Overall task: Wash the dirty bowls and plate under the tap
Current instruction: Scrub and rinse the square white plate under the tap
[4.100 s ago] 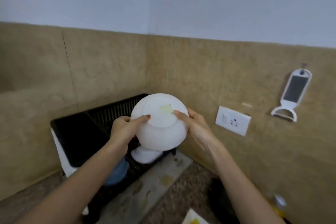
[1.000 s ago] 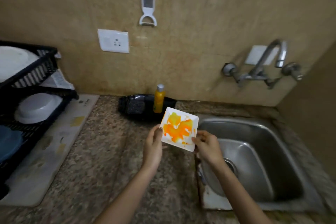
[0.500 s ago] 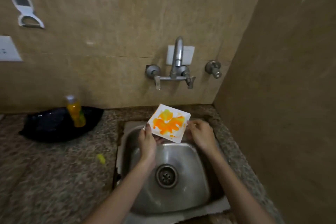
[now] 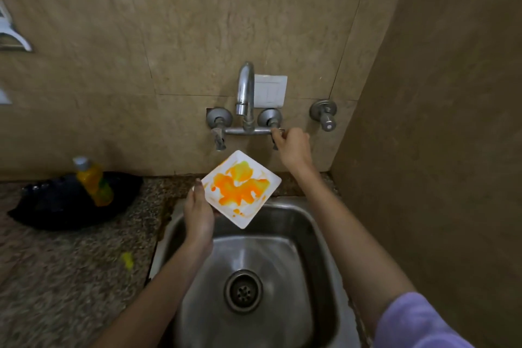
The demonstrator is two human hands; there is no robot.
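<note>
The left hand [image 4: 198,213] grips the stained plate [image 4: 241,188] over the sink [image 4: 316,237]; the right hand [image 4: 292,145] grasps the tap handle [image 4: 274,138].

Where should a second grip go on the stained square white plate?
The bare white rim at the right corner of the stained square white plate, from the right, thumb on top: the left hand pinches the left edge and the orange stain covers the middle. The right hand grips the metal tap handle.

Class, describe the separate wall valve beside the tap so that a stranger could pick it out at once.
Start at the steel sink; on the wall above is the tap with two lever handles on a crossbar. The valve sits alone right of them, off the crossbar, untouched.
</note>
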